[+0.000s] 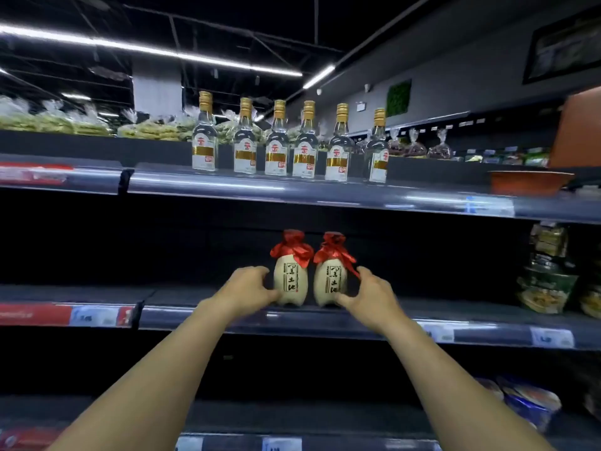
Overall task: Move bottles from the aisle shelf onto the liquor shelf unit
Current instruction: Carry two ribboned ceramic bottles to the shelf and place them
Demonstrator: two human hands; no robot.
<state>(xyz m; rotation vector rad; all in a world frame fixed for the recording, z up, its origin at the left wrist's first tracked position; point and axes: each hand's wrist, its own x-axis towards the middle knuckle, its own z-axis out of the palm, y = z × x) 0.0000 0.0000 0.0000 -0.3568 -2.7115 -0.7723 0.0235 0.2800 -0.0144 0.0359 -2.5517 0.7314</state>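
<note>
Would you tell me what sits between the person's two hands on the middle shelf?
In the head view, two cream jars with red cloth tops stand side by side between the left hand and right hand.

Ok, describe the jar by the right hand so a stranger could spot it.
Below the top shelf with six clear gold-capped bottles, two cream ceramic jars stand side by side. It is the right cream jar, touched by the right hand, its red ribbon trailing right.

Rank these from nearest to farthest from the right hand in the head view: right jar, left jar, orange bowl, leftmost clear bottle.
1. Right jar: touching the right hand, middle shelf.
2. Left jar: just beyond, by the left hand.
3. Orange bowl: upper shelf, far right.
4. Leftmost clear bottle: upper shelf, left end of row.
</note>
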